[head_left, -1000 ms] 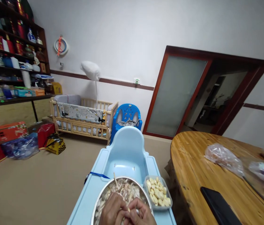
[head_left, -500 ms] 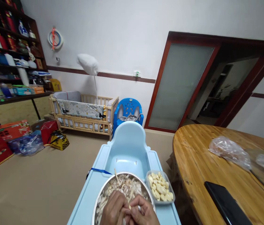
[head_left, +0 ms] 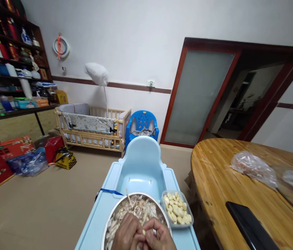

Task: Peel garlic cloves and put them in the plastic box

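Both hands meet over a round metal bowl (head_left: pixel 108 222) of garlic skins and unpeeled garlic (head_left: pixel 136 206). Between the fingertips of my left hand (head_left: pixel 128 233) and my right hand (head_left: pixel 159 236) is a small pale garlic clove (head_left: pixel 144 232), partly hidden by the fingers. The fingers of each hand are pinched closed on it. A ring shows on my right hand. Just right of the bowl stands a clear plastic container (head_left: pixel 191 222) holding peeled garlic cloves (head_left: pixel 177 208).
The bowl and container rest on the tray of a light blue high chair (head_left: pixel 146 152). A wooden table (head_left: pixel 214 180) at right carries a black phone (head_left: pixel 250 224) and a plastic bag (head_left: pixel 252 168). Behind are a blue chair (head_left: pixel 142 119) and a wooden crib (head_left: pixel 94 139).
The hands stay together over the bowl, with small finger movements on the clove, which shows a little more now. The whole view has shifted slightly.
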A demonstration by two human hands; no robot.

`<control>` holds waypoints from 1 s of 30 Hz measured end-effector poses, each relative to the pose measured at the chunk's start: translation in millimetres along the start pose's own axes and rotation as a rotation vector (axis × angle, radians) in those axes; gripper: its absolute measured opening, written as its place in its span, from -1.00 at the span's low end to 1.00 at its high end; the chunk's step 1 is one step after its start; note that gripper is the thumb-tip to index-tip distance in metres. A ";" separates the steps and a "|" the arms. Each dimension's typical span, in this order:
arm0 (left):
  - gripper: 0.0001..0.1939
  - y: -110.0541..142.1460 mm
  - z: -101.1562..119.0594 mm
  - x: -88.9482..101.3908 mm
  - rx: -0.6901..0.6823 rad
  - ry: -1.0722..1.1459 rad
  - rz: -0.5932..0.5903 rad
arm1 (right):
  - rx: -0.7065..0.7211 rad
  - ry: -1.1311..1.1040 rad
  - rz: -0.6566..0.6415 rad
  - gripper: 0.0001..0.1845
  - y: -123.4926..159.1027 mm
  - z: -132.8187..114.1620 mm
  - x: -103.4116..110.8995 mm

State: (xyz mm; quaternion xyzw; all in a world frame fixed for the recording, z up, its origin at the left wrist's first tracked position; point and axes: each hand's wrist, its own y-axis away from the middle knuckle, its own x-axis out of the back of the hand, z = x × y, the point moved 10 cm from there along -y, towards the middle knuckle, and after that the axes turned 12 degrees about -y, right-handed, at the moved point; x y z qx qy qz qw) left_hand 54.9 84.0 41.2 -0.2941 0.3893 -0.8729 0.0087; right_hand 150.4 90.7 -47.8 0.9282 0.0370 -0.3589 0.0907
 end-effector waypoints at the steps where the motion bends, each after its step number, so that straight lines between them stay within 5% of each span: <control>1: -0.76 0.8 -0.2 -1.3 -0.005 0.000 -0.006 | 0.006 -0.011 0.001 -0.53 -0.4 0.3 0.4; 19: -0.58 2.3 9.4 -7.7 -0.195 -0.082 -0.045 | 0.183 -0.066 0.124 -0.54 -0.6 -18.3 8.4; 30: -0.78 3.4 -8.6 -12.4 -0.104 -0.261 -0.064 | 0.175 -0.090 0.198 -0.47 -1.8 -22.0 16.1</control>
